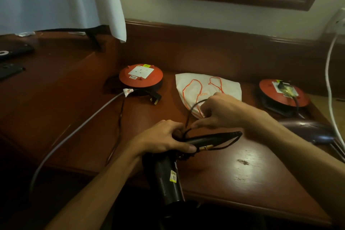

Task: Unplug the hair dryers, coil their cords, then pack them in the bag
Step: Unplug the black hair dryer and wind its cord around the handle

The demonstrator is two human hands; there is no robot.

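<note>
My left hand point(164, 137) grips the black plastic hair dryer point(168, 175) at the handle joint, just in front of the white drawstring cloth bag w/ orange cord point(207, 87). My right hand point(222, 112) pinches the thin black dryer cord point(194, 106), looping it over the handle. Left of the bag: red round cable reel point(141, 76), black plug point(154, 98) beside it. Right of the bag: 2nd red reel point(283, 92).

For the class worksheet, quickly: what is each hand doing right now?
Left hand: grips the hair dryer.
Right hand: pinches its black cord.
</note>
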